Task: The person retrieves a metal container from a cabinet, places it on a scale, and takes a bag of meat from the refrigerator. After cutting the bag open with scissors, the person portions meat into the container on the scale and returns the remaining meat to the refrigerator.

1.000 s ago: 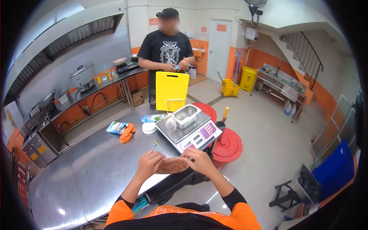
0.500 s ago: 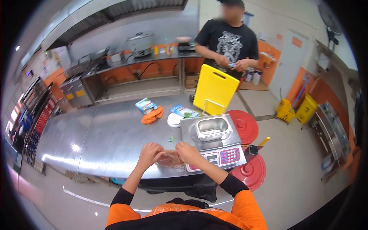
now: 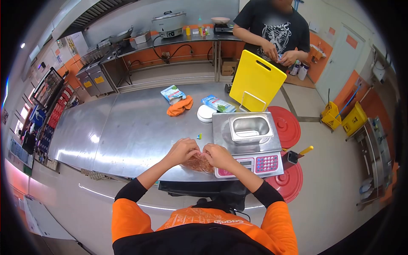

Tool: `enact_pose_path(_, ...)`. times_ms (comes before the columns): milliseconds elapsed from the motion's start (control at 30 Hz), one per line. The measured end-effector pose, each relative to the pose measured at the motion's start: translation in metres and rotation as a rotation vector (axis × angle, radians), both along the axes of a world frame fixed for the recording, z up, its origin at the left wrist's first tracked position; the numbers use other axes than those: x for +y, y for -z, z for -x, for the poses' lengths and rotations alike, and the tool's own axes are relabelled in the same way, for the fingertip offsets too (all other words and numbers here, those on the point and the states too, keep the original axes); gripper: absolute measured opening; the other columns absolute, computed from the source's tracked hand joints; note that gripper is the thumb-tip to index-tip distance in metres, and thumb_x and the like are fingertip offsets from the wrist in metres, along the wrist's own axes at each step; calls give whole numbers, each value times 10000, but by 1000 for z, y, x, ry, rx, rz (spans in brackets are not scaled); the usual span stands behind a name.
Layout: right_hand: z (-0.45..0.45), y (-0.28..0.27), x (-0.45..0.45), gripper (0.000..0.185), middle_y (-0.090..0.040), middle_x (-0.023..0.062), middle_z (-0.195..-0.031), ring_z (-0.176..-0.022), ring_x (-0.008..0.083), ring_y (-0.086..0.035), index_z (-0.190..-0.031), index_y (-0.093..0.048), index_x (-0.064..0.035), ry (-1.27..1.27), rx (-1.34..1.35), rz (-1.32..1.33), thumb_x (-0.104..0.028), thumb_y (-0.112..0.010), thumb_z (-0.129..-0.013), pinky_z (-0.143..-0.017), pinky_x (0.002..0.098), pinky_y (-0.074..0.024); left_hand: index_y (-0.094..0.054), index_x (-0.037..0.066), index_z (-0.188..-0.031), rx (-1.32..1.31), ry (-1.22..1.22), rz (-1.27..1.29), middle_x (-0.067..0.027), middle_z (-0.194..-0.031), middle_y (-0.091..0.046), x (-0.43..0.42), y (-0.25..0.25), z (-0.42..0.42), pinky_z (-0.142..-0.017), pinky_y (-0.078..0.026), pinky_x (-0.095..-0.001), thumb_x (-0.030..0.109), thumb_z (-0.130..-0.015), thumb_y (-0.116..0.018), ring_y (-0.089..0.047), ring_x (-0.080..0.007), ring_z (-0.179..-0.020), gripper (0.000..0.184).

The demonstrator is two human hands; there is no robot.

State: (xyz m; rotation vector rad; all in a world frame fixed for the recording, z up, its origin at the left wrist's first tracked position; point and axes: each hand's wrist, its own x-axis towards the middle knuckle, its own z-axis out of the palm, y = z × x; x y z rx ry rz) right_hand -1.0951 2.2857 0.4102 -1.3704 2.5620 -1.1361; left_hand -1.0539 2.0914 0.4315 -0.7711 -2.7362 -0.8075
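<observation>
Pinching a brown packet, left hand and right hand (scale just alongside, steel pan atop).

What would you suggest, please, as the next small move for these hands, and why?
I would probably ease apart the upper edge of the clear bag, gently: the left hand and right hand meet there, pinching it, and an open metal container sits nearby on the scale. The hands hide whether the bag is already open.
</observation>
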Motion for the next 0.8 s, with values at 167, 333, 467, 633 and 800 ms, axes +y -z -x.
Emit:
enact_pose_path(167, 17, 6, -6, 130, -585, 145, -749, -715, 317, -583, -761, -583, -16, 37, -176, 78, -145, -597, -765, -614, 387, -454, -609, 69, -748, 59, -32, -18, -40, -803, -580, -6, 9, 1, -747, -401, -343, 153, -759, -615, -520, -239, -834, 85)
enact_pose_path(333, 14, 8, -11, 152, -613, 134, -693, -643, 295, -600, -754, -608, -18, 27, -98, 40, -163, -647, -732, -590, 359, -462, -622, 86, -754, 108, -4, 19, -21, -816, -580, -15, 4, 0, -775, -383, -345, 159, -753, -626, -511, -225, -890, 73)
enact_pose_path(467, 8, -10, -14, 162, -624, 129, -685, -651, 286, -610, -746, -621, -29, -31, -230, -115, -185, -659, -724, -590, 362, -466, -625, 88, -760, 102, 20, 34, -17, -811, -578, -19, 1, -1, -795, -371, -348, 170, -757, -629, -508, -215, -914, 82)
enact_pose_path(633, 14, -7, -18, 146, -624, 124, -682, -668, 301, -607, -754, -629, -45, 15, -95, -290, -191, -613, -748, -606, 381, -472, -616, 79, -778, 160, 49, 63, -21, -804, -569, -25, 4, -6, -801, -372, -353, 168, -760, -627, -508, -216, -918, 91)
enact_pose_path(800, -5, -31, -28, 135, -625, 147, -735, -712, 319, -610, -716, -619, -46, 52, 45, -397, -172, -579, -746, -627, 419, -472, -605, 72, -777, 211, 68, 52, -33, -793, -563, -35, -6, -17, -790, -380, -352, 160, -771, -619, -508, -227, -908, 89)
